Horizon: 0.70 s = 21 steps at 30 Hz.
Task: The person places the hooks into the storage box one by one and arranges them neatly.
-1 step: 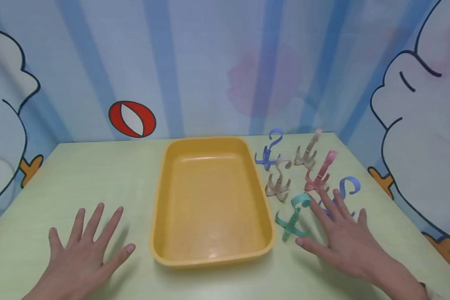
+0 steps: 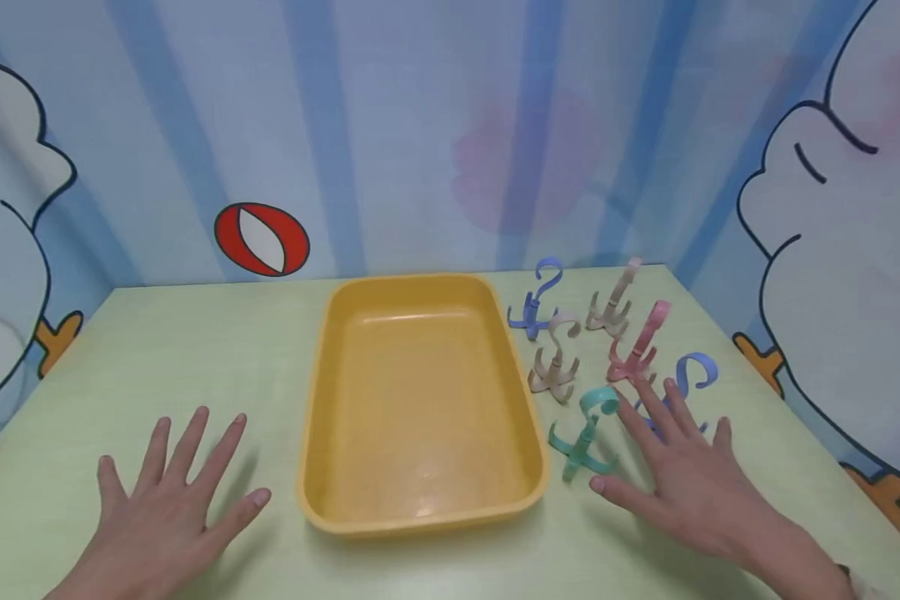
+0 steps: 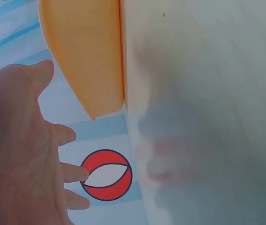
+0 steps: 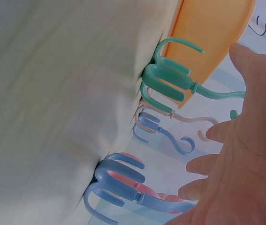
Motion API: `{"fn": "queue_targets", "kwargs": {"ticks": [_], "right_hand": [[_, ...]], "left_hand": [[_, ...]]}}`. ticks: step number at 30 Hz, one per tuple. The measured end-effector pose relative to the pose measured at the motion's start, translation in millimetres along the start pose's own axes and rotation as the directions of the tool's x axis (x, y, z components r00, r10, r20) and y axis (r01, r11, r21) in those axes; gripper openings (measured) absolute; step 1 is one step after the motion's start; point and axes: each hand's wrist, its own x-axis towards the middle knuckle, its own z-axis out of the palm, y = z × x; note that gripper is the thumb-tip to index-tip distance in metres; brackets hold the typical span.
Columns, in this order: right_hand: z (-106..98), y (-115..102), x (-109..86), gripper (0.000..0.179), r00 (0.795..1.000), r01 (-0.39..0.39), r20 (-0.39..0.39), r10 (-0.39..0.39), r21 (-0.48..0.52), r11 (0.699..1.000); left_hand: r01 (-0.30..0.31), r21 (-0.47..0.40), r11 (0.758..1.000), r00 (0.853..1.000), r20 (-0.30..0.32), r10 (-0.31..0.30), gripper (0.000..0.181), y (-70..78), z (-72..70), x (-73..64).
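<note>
My left hand (image 2: 168, 508) is held over the left side of the table, fingers spread, touching nothing. To its right stands a yellow plastic tray (image 2: 420, 527) with nothing inside. My right hand (image 2: 693, 483), also spread, hovers beside a green multi-pronged hanging hook (image 2: 583, 446) and partly covers a blue hook (image 2: 697, 371). Behind these stand a pink hook (image 2: 637, 354), two beige hooks, one nearer (image 2: 555, 371) and one farther (image 2: 611, 308), and another blue hook (image 2: 532, 312). In the right wrist view, the right palm (image 4: 245, 154) faces the upright hooks and holds none.
The pale green table (image 2: 217, 350) meets a blue striped backdrop (image 2: 420, 142) at its rear edge. Printed on that backdrop are a red and white ball (image 2: 262, 239) and large white cartoon figures at both sides. The hooks stand close together right of the tray.
</note>
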Motion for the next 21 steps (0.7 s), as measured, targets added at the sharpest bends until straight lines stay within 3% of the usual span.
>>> {"fn": "queue_targets", "kwargs": {"ticks": [9, 14, 18, 21], "right_hand": [[-2, 1, -2.5, 0.106, 0.999, 0.010, -0.039, -0.010, 0.010, 1.000], [-9, -3, 0.1, 0.099, 0.988, 0.026, -0.156, -0.015, 0.066, 0.997], [-13, -7, 3.2, 0.082, 0.972, 0.003, -0.228, 0.047, 0.214, 0.977], [-14, -7, 7.8, 0.072, 0.973, -0.005, -0.211, 0.096, 0.393, 0.920]], "left_hand": [[-0.015, 0.028, 0.999, 1.000, -0.023, 0.015, 0.098, 0.9, -7.6, -0.9], [-0.026, 0.034, 0.999, 0.999, -0.033, 0.028, 0.098, 3.6, -13.6, 2.5], [-0.052, 0.014, 0.999, 0.998, -0.045, 0.053, 0.095, 13.5, -21.0, 8.0], [-0.038, -0.031, 0.999, 0.999, -0.025, 0.037, 0.088, 25.2, -27.8, 14.0]]}}
